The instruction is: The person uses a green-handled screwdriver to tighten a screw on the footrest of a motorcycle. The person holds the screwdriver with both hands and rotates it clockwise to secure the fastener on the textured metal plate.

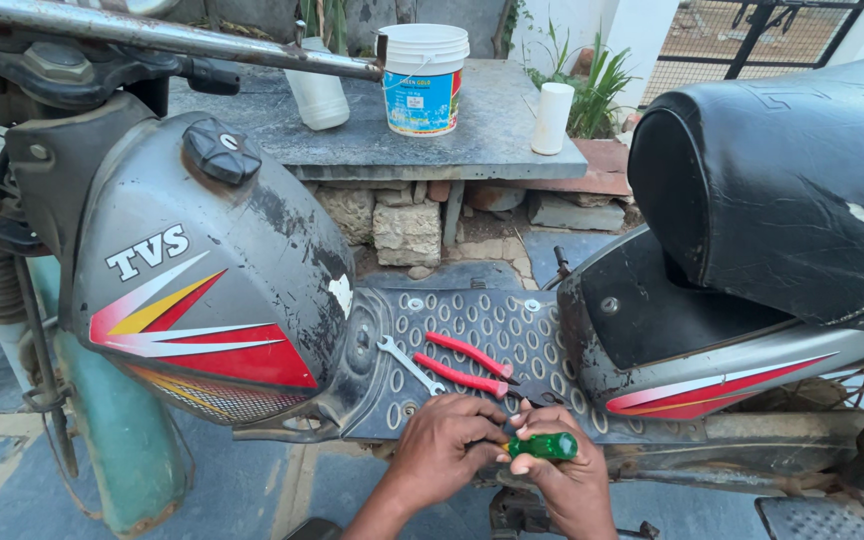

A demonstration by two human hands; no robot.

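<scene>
Both hands closed around a green screwdriver handle (542,446), long axis crosswise, right hand (564,478) gripping it, left hand (442,445) pinching its near end, above moped footboard (472,330).

The green-handled tool (542,446) showed only its handle; its working end lay hidden beneath the left hand (439,447), and the right hand (567,480) covered part of the grip. Both forearms were cut off by the bottom edge. The pliers with red handles (467,364) had their jaws partly hidden behind the fingers. The moped's black seat (782,180) ran off the right edge, and its handlebar (172,38) was cropped at the top. The fuel tank (212,270) hid the engine behind it. The label on the white bucket (422,80) was too small to make out.
</scene>
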